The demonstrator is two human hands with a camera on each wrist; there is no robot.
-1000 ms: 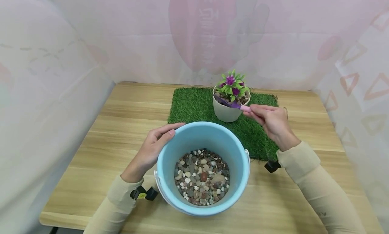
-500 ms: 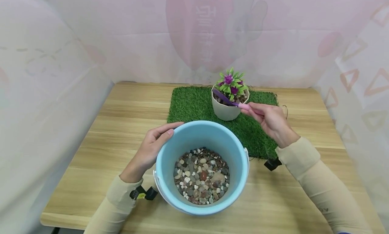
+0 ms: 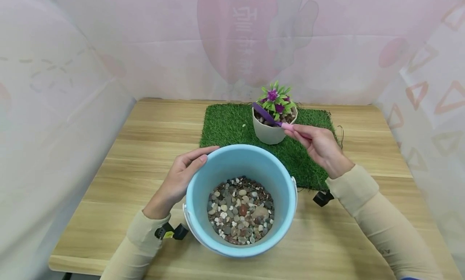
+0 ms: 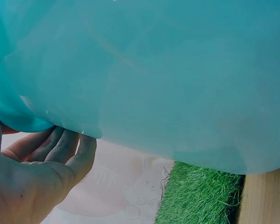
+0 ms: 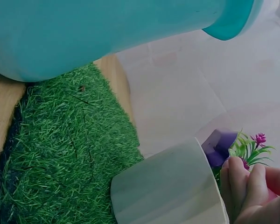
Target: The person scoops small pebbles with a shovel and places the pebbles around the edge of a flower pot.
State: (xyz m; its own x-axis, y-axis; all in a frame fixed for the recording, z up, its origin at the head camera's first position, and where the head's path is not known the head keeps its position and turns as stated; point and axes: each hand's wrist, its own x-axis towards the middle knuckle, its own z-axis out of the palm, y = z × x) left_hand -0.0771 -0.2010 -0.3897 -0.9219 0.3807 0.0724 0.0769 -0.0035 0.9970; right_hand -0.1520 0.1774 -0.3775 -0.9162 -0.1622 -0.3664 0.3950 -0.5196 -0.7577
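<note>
A small trowel with a purple blade and pink handle is pinched in my right hand. Its blade lies over the left part of a white flowerpot, turned on its edge. The pot holds pebbles and a plant with purple flowers and green leaves. My left hand holds the left rim of a light blue bucket, thumb at the rim and fingers along the outside. Mixed pebbles cover the bucket's bottom. In the right wrist view, the right fingers are right at the pot's rim.
The pot stands on an artificial grass mat, behind the bucket on a wooden table. A small pale speck shows against the grass left of the pot. A pale printed cloth encloses the back and sides.
The trowel blade has risen and turned onto its edge over the pot, and my right hand has shifted slightly left. The pale speck has appeared against the grass. My left hand stays at the rim.
</note>
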